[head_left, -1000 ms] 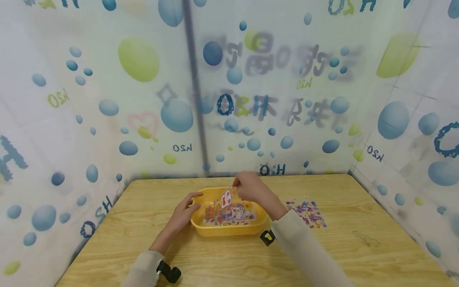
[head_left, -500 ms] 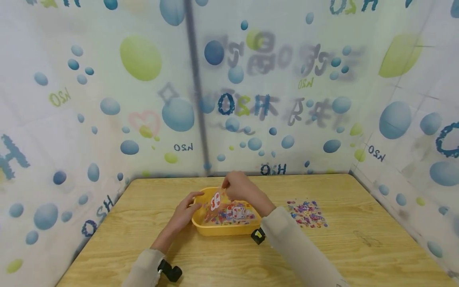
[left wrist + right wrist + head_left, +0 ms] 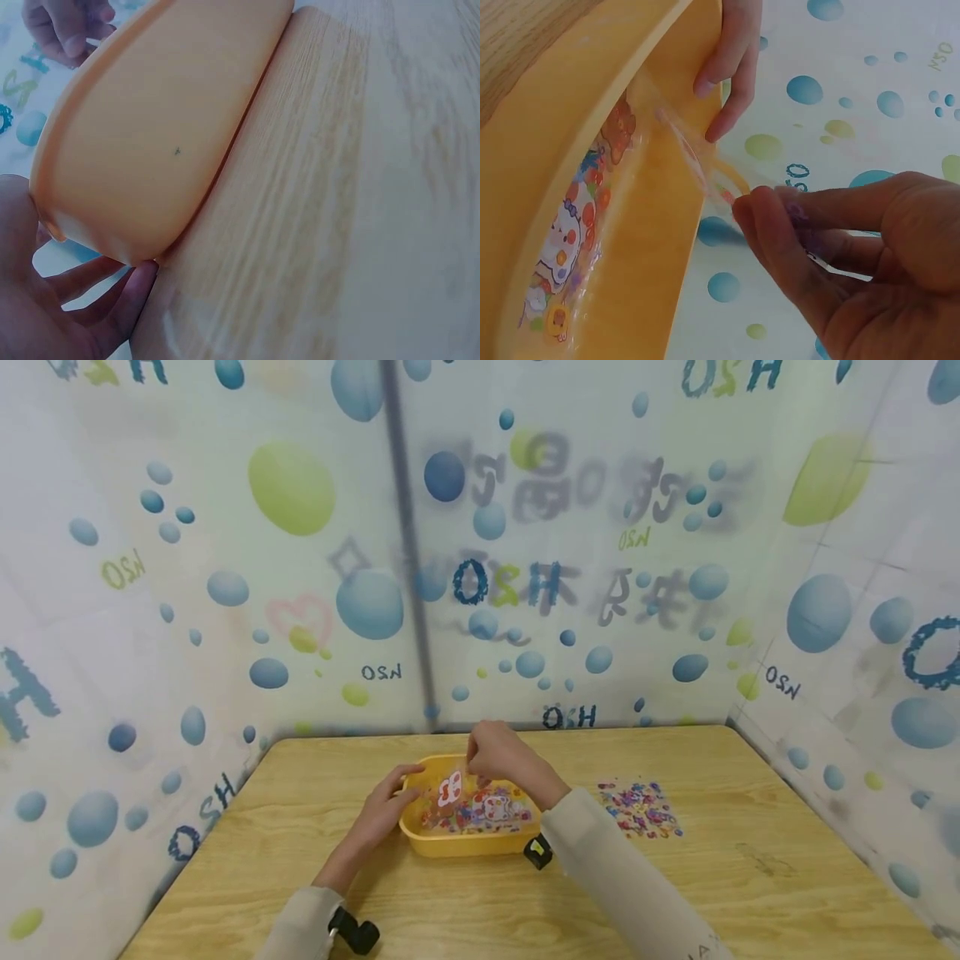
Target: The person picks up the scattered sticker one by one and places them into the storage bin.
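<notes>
A yellow plastic basin [image 3: 472, 845] stands on the table. My left hand [image 3: 384, 806] holds its left end, thumb at the rim and fingers against the outer wall in the left wrist view. Over the basin my right hand [image 3: 504, 758] pinches a clear sticker sheet [image 3: 450, 790] with a white-and-red cartoon figure. In the right wrist view that sheet [image 3: 686, 154] hangs tilted from thumb and fingertips, partly see-through. More colourful cartoon stickers [image 3: 566, 232] on clear plastic lie in the basin. Whether they belong to the same sheet I cannot tell.
Right of the basin, a patch of small colourful stickers [image 3: 641, 808] lies flat on the wooden table [image 3: 750, 893]. A curtain [image 3: 600, 527] printed with blue and green bubbles surrounds the table at the back and sides.
My right hand has moved a little to the left over the basin, taking the pinched sticker sheet with it. The left hand and the basin have stayed in place.
</notes>
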`<state>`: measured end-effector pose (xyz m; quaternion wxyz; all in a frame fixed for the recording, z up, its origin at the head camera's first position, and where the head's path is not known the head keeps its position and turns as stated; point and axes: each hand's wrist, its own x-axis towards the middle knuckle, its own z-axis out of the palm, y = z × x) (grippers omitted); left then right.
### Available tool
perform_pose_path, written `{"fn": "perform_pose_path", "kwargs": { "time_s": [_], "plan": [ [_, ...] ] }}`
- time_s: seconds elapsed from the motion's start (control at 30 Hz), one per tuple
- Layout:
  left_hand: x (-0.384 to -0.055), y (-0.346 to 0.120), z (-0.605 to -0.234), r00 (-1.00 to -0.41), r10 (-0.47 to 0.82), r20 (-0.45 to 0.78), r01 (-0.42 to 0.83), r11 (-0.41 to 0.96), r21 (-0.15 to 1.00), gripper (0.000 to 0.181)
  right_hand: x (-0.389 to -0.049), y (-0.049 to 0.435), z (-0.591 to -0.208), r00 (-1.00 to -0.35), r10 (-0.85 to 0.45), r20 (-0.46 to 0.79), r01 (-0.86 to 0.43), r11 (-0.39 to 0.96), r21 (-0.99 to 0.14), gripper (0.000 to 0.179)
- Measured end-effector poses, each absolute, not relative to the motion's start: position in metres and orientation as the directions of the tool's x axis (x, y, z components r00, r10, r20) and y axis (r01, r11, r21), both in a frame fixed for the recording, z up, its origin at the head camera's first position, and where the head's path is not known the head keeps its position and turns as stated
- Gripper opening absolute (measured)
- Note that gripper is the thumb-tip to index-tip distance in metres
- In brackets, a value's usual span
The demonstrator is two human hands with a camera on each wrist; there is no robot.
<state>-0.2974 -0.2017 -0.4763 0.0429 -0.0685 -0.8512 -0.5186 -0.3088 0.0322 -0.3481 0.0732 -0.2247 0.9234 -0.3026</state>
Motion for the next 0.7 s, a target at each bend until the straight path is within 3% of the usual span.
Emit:
{"fn": "perform_pose_path", "kwargs": {
  "time_s": [0.3,0.6,0.7],
  "plan": [
    [-0.297,-0.202,-0.477,-0.985,0.076,0.153,0.171,0.440,0.881,0.038,-0.317,0.034,-0.350,-0.861,-0.503,-0.077,-0.388,0.748,-0.539,0.032],
    [-0.296,-0.201,-0.476,-0.988,0.059,0.140,0.152,0.443,0.884,0.037,-0.319,0.034,-0.356,-0.876,-0.463,-0.138,-0.353,0.807,-0.473,0.018],
    [-0.296,-0.201,-0.476,-0.988,0.059,0.140,0.151,0.450,0.880,0.038,-0.320,0.034,-0.360,-0.894,-0.421,-0.154,-0.320,0.839,-0.440,0.021]
  ]
}}
